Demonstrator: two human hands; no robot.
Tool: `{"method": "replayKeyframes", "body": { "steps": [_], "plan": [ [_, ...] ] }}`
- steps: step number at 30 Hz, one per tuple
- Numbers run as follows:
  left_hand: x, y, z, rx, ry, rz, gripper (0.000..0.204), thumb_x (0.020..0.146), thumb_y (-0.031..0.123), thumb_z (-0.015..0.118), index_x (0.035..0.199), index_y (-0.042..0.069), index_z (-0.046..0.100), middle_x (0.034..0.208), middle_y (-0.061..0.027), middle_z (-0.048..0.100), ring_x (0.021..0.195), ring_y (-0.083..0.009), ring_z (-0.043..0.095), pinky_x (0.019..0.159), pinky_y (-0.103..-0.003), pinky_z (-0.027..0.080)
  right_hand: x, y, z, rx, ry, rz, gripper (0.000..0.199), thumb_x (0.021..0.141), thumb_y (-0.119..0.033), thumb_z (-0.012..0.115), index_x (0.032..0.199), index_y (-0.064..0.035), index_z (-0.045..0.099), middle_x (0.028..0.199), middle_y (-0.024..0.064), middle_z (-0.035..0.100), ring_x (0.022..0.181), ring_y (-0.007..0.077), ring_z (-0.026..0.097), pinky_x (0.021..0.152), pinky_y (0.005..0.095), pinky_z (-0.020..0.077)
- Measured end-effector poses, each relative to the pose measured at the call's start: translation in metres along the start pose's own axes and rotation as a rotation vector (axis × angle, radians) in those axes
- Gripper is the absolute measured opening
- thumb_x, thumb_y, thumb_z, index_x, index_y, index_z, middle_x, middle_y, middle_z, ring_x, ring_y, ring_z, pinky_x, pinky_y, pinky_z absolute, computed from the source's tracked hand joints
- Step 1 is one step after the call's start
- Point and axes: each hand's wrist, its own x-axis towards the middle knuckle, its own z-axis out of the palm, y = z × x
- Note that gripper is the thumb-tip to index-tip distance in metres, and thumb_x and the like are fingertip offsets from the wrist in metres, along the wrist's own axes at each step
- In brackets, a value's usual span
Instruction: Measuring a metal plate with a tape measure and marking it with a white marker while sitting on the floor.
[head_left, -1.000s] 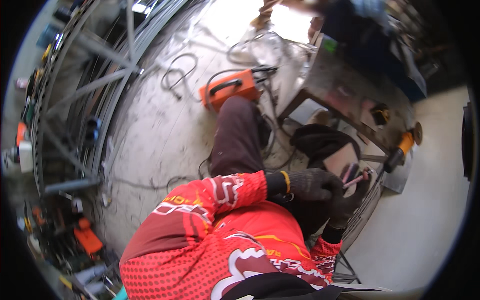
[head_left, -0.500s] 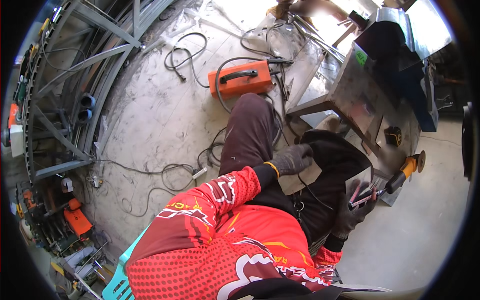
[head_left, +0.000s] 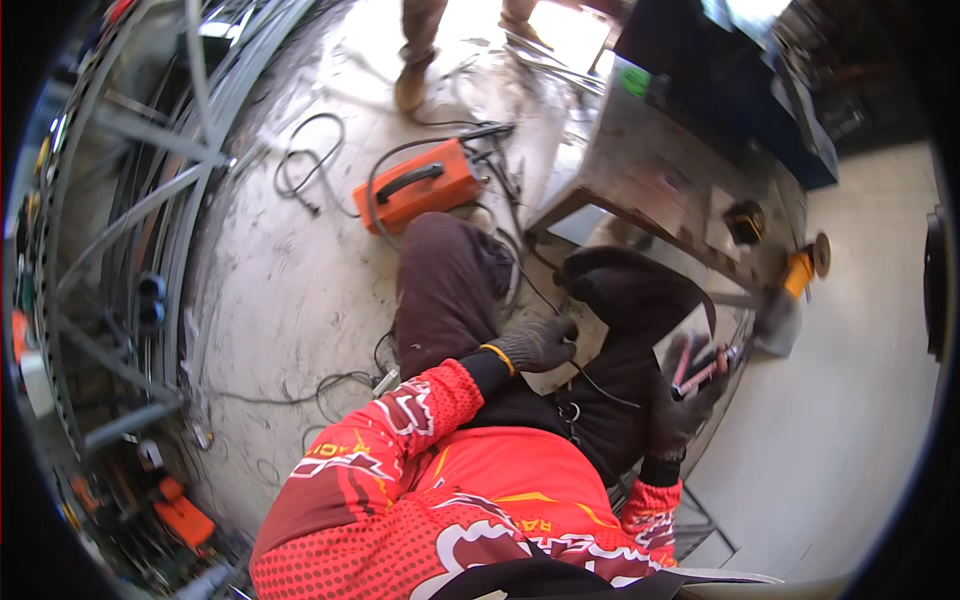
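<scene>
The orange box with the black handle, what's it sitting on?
The orange box sits on the dusty concrete floor, with black cables around it. Whatever lies under it is hidden.

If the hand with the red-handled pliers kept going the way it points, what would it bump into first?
Probably the orange angle grinder lying at the metal table edge. The right hand grips red-handled pliers aimed up and to the right, toward it. Depth is unclear, so it might slip under the table instead.

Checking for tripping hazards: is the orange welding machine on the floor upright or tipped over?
Upright: the orange welding machine sits flat on the floor, black carry handle facing up.
</scene>
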Motion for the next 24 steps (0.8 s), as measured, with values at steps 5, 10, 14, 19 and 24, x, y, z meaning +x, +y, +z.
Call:
{"method": "replayKeyframes", "body": {
  "steps": [5, 10, 14, 19, 24],
  "plan": [
    [-0.001, -0.004, -0.004, -0.049, 0.018, -0.011, 0.036, 0.093, 0.029, 0.066, 0.115, 0.001, 0.069, 0.106, -0.0222, 0.072, 0.101, -0.0375, 0.07, 0.09, -0.044, 0.054, -0.005, 0.009, -0.007, -0.039, -0.052, 0.043, 0.1, 0.074, -0.018, 0.093, 0.154, -0.0041, 0.033, 0.155, 0.0204, 0.041, 0.149, 0.037, 0.036, 0.122, 0.0491, 0.0319],
    [0.005, -0.004, -0.008, 0.003, -0.033, -0.006, 0.034, 0.095, 0.028, 0.065, 0.111, -0.002, 0.069, 0.104, -0.0217, 0.071, 0.098, -0.0377, 0.07, 0.087, -0.043, 0.054, 0.001, 0.0, -0.004, -0.099, 0.007, 0.019, 0.1, 0.07, -0.023, 0.096, 0.15, -0.0038, 0.038, 0.152, 0.0224, 0.045, 0.145, 0.0396, 0.043, 0.12, 0.0492, 0.0351],
    [0.006, 0.008, -0.012, 0.051, -0.069, -0.011, 0.039, 0.095, 0.03, 0.065, 0.116, -0.003, 0.069, 0.108, -0.0232, 0.071, 0.103, -0.0375, 0.07, 0.09, -0.043, 0.054, 0.002, -0.001, -0.01, -0.097, 0.01, 0.024, 0.102, 0.071, -0.024, 0.096, 0.151, -0.0054, 0.037, 0.15, 0.0224, 0.046, 0.143, 0.0407, 0.045, 0.119, 0.0499, 0.0374],
    [0.004, 0.001, -0.008, 0.053, -0.077, -0.04, 0.042, 0.097, 0.031, 0.065, 0.118, -0.004, 0.068, 0.113, -0.0237, 0.071, 0.106, -0.0383, 0.069, 0.094, -0.044, 0.054, 0.001, -0.002, -0.01, -0.054, 0.007, 0.064, 0.106, 0.069, -0.03, 0.097, 0.153, -0.0094, 0.035, 0.151, 0.0236, 0.046, 0.14, 0.0428, 0.046, 0.116, 0.0521, 0.0394],
    [0.005, -0.003, -0.006, 0.038, -0.054, -0.044, 0.037, 0.096, 0.029, 0.065, 0.114, -0.003, 0.068, 0.11, -0.0239, 0.071, 0.105, -0.0393, 0.069, 0.092, -0.045, 0.053, -0.001, 0.001, -0.011, -0.106, -0.009, 0.052, 0.107, 0.07, -0.04, 0.095, 0.153, -0.0093, 0.035, 0.153, 0.0235, 0.045, 0.139, 0.0433, 0.046, 0.114, 0.0531, 0.0398]
  ]
}}
